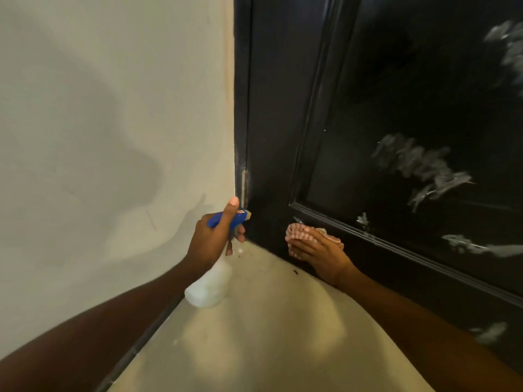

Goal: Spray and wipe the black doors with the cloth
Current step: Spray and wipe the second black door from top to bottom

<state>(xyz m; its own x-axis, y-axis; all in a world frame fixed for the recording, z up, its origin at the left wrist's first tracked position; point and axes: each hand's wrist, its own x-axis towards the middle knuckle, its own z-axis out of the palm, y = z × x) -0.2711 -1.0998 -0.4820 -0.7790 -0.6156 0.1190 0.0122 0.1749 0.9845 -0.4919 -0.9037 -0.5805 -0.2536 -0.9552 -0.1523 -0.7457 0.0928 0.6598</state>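
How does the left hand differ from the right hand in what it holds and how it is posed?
The left hand grips a spray bottle off the door; the right hand presses a cloth against the black door. Left fingers curl; right fingers lie straight. Both work low, near the floor.

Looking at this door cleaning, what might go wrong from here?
Foam patches sit on the black door's panel, away from the cloth that the right hand presses low on the bottom rail; they may dry into streaks. The spray bottle in the left hand has its nozzle near the door's edge, close to the cream wall, so a squeeze might mist the wall or drip on the floor.
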